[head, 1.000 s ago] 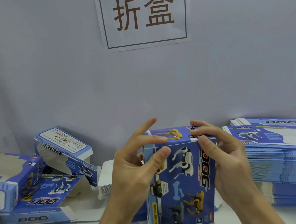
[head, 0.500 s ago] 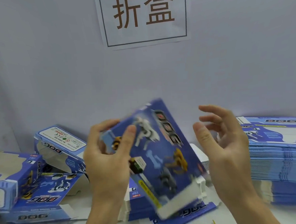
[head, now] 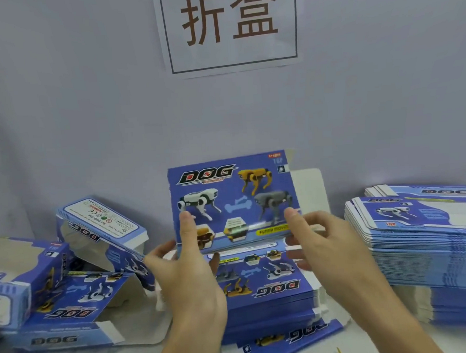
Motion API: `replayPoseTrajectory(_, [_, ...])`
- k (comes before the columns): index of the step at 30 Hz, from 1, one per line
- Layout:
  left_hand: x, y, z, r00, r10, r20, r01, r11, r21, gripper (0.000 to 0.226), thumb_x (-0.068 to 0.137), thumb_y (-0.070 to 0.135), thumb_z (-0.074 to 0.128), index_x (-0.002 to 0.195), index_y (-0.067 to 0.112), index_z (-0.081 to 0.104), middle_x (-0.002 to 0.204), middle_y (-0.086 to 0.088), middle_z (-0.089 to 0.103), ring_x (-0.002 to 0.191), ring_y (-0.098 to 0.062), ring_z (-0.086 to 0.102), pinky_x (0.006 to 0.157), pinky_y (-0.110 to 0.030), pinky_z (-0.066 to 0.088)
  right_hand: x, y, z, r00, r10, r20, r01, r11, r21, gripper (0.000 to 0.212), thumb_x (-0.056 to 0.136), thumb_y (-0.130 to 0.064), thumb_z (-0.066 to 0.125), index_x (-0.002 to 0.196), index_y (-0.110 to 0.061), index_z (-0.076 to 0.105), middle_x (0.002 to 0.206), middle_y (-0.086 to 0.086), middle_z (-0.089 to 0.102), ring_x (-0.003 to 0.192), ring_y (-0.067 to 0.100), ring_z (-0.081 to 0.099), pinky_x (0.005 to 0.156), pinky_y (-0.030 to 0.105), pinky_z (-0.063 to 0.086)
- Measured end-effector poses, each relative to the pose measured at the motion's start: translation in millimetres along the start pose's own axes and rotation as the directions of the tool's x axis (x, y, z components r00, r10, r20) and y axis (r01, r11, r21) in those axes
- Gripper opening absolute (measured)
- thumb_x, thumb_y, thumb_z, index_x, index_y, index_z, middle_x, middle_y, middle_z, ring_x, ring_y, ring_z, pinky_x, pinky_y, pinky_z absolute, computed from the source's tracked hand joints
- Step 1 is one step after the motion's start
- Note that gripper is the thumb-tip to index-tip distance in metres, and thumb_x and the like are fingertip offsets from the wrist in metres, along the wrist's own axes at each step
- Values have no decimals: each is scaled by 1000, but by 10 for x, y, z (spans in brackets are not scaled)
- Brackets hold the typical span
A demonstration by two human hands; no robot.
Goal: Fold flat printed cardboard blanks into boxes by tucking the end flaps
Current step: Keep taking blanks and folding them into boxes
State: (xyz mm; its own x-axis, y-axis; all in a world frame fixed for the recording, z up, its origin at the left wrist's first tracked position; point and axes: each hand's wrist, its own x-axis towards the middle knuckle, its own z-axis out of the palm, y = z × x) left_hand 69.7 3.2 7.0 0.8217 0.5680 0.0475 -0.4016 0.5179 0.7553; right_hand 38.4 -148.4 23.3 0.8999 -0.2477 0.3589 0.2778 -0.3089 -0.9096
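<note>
My left hand (head: 188, 271) and right hand (head: 323, 241) pinch the box (head: 233, 203) by its lower edge; above that pinch, I judge the untucked end flap (head: 307, 188) could crease.

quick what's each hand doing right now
Left hand: holding the printed box, thumb on its front near the lower left corner.
Right hand: holding the same box, thumb on its lower right corner.

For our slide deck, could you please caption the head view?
Both hands, left hand and right hand, hold a blue DOG box upright above a stack of flat blanks.
</note>
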Motion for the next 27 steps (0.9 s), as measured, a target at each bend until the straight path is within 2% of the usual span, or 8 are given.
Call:
replayPoseTrajectory(3, [-52,-21,31,944,-238,226,233,971,51,76,69,33,82,132,16,44,114,-20,67,104,-39,69,74,-52,61,29,50,37,998,68,-13,-62,963,262,53,64,-71,64,105,-47,39,75,-25,70,74,15,73,77,52,60])
replayPoseTrajectory(6, [-115,-40,11,782,-425,456,369,905,211,87,55,30,88,131,23,48,109,-24,71,97,-49,69,68,-48,61,52,89,21,991,98,-89,-37,852,522,64,76,-51,74,119,-62,28,93,-16,73,89,17,73,74,49,61])
replayPoseTrajectory(10, [-93,-57,-59,658,-528,537,217,816,536,84,52,51,84,124,31,45,96,-6,77,92,-33,74,88,-57,56,81,129,-93,987,100,-129,11,748,664,67,86,-34,71,132,-58,29,109,5,73,93,24,73,61,39,59])
replayPoseTrajectory(13, [-54,-23,-73,723,-465,512,74,788,611,88,48,68,73,125,29,55,96,2,78,90,-23,75,92,-49,57,106,192,-148,991,59,-120,31,773,634,65,84,-32,71,136,-51,37,115,10,70,92,25,74,60,35,58])
replayPoseTrajectory(17, [64,110,-106,876,-112,470,-99,910,402,75,56,70,63,120,31,56,92,16,75,81,-7,73,74,-39,57,109,209,-181,998,-40,-44,57,859,508,74,64,-44,77,128,-60,44,119,8,65,91,20,73,68,41,59])
replayPoseTrajectory(20, [101,208,-143,846,-29,532,-192,915,355,77,62,71,62,131,40,47,113,13,71,100,-11,71,85,-41,55,81,232,-170,971,-159,177,94,940,328,83,66,-41,87,127,-70,39,119,-3,60,88,11,74,77,40,59])
replayPoseTrajectory(23, [85,263,-150,792,-45,609,-151,952,266,60,68,58,66,124,40,53,104,-1,76,85,-23,76,60,-32,60,42,239,-107,897,-182,404,78,962,260,76,73,-41,71,130,-73,32,119,-11,62,99,17,72,81,36,59])
replayPoseTrajectory(27, [31,195,-122,762,-25,647,-165,959,232,51,80,43,64,127,55,47,108,0,75,88,-27,75,60,-37,61,51,245,-31,938,-196,287,117,956,269,61,76,-55,62,130,-66,36,132,-12,55,118,12,60,95,38,51])
